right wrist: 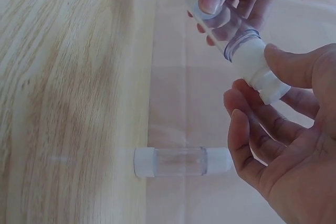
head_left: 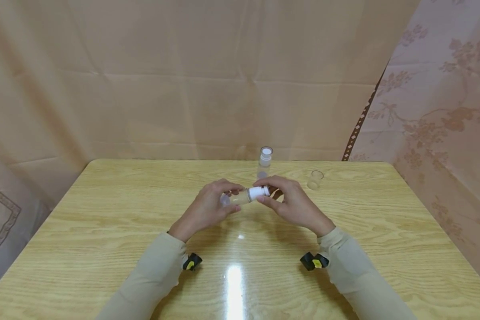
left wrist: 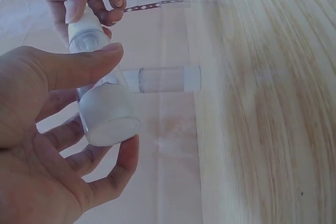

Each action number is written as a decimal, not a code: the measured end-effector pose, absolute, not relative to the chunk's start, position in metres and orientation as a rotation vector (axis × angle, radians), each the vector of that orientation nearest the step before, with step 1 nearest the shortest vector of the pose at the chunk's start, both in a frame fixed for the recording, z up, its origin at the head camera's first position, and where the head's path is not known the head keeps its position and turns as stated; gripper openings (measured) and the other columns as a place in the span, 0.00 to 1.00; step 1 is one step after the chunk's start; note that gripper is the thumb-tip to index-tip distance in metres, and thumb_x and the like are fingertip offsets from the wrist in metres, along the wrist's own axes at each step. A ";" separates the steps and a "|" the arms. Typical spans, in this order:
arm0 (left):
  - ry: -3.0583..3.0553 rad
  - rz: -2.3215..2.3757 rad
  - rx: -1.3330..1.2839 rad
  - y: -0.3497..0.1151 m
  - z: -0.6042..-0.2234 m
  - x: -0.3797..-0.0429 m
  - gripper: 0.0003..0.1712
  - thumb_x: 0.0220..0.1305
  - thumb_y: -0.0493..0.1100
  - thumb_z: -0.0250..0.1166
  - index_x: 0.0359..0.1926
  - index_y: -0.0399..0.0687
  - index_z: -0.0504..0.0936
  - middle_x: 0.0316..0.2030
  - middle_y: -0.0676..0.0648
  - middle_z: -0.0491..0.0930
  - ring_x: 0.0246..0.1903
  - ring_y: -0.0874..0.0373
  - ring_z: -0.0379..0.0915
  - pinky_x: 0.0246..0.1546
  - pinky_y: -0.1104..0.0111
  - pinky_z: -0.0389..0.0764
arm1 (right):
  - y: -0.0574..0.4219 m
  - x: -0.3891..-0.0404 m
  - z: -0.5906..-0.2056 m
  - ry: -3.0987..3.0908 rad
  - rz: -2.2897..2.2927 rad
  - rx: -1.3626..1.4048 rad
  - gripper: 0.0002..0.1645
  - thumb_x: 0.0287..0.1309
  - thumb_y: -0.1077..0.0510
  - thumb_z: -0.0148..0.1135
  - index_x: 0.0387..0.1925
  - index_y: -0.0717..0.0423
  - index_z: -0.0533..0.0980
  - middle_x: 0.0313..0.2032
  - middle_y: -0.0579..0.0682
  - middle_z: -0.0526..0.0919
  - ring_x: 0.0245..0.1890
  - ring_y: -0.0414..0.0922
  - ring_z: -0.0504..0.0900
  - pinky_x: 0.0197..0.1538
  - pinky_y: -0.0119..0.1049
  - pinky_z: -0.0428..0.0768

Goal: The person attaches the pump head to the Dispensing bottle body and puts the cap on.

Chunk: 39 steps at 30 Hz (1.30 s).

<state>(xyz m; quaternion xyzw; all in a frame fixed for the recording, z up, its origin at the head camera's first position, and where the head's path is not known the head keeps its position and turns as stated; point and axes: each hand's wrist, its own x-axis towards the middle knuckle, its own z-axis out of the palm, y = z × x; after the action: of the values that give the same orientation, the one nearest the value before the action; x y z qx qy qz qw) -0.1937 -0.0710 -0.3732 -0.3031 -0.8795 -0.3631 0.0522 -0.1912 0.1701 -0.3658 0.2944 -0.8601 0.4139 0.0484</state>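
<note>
A small clear bottle (head_left: 242, 197) with a white pump top (head_left: 258, 193) lies tilted between both hands, above the table. My left hand (head_left: 208, 202) grips its see-through body near the base, thumb on one side and fingers on the other. At the opposite end, my right hand (head_left: 296, 202) pinches the white top between thumb and fingers. The left wrist view shows the white base (left wrist: 110, 116) of the held bottle toward the camera. In the right wrist view the white collar (right wrist: 249, 59) sits on the clear body, partly covered by the right thumb.
A similar clear bottle (head_left: 265, 162) with a white top stands upright behind the hands. Right of it, a clear hollow cap (head_left: 315, 180) stands on the wood-grain table (head_left: 124, 213). Curtains (head_left: 176, 89) hang directly behind the table's far edge.
</note>
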 end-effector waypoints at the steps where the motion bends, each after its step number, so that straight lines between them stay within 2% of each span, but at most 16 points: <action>1: -2.669 -1.090 -0.919 -0.071 -0.373 -0.194 0.22 0.57 0.35 0.77 0.54 0.42 0.85 0.42 0.47 0.83 0.42 0.51 0.78 0.44 0.56 0.79 | 0.170 -0.191 -0.366 -2.629 1.266 0.889 0.15 0.66 0.62 0.67 0.53 0.55 0.81 0.39 0.46 0.84 0.38 0.44 0.80 0.42 0.43 0.82; 7: -2.633 -1.022 -0.909 -0.070 -0.375 -0.194 0.22 0.54 0.35 0.79 0.52 0.45 0.87 0.41 0.49 0.83 0.40 0.55 0.75 0.43 0.57 0.79 | 0.169 -0.192 -0.365 -2.694 1.275 0.852 0.13 0.70 0.59 0.63 0.53 0.57 0.81 0.38 0.46 0.84 0.37 0.45 0.80 0.43 0.44 0.81; 16: -2.639 -1.071 -0.919 -0.071 -0.376 -0.193 0.22 0.55 0.34 0.78 0.52 0.44 0.87 0.41 0.49 0.83 0.41 0.51 0.77 0.43 0.57 0.79 | 0.168 -0.191 -0.365 -2.751 1.273 0.838 0.16 0.73 0.55 0.60 0.55 0.59 0.80 0.40 0.48 0.84 0.40 0.46 0.80 0.46 0.47 0.81; 23: -2.681 -1.181 -0.925 -0.073 -0.375 -0.195 0.23 0.58 0.34 0.75 0.55 0.41 0.84 0.45 0.43 0.84 0.45 0.47 0.79 0.48 0.53 0.79 | 0.170 -0.189 -0.364 -2.676 1.254 0.876 0.24 0.66 0.55 0.68 0.60 0.58 0.77 0.49 0.50 0.83 0.42 0.45 0.81 0.46 0.44 0.82; 28: -2.727 -1.261 -0.943 -0.074 -0.374 -0.194 0.22 0.62 0.34 0.73 0.58 0.39 0.82 0.48 0.42 0.84 0.48 0.46 0.79 0.52 0.51 0.78 | 0.171 -0.189 -0.365 -2.610 1.250 0.958 0.27 0.60 0.60 0.73 0.60 0.57 0.77 0.54 0.51 0.82 0.43 0.48 0.82 0.45 0.48 0.83; 31: -2.752 -1.291 -0.961 -0.074 -0.374 -0.194 0.22 0.63 0.34 0.71 0.59 0.38 0.81 0.49 0.41 0.83 0.49 0.46 0.79 0.53 0.51 0.77 | 0.171 -0.189 -0.365 -2.594 1.258 0.981 0.26 0.58 0.62 0.74 0.59 0.56 0.79 0.53 0.50 0.83 0.43 0.48 0.82 0.44 0.50 0.83; 39: -2.760 -1.286 -0.976 -0.075 -0.373 -0.194 0.23 0.64 0.34 0.71 0.59 0.37 0.81 0.49 0.39 0.83 0.49 0.44 0.79 0.53 0.50 0.77 | 0.170 -0.189 -0.365 -2.608 1.233 0.971 0.21 0.59 0.66 0.72 0.54 0.53 0.82 0.47 0.46 0.85 0.42 0.44 0.81 0.43 0.44 0.82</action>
<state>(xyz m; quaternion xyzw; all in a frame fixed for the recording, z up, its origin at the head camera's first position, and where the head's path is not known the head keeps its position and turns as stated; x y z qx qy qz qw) -0.1943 -0.0749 -0.3734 -0.3053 -0.8628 -0.4019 -0.0279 -0.1892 0.1704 -0.3653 0.3185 -0.8558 0.4046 0.0489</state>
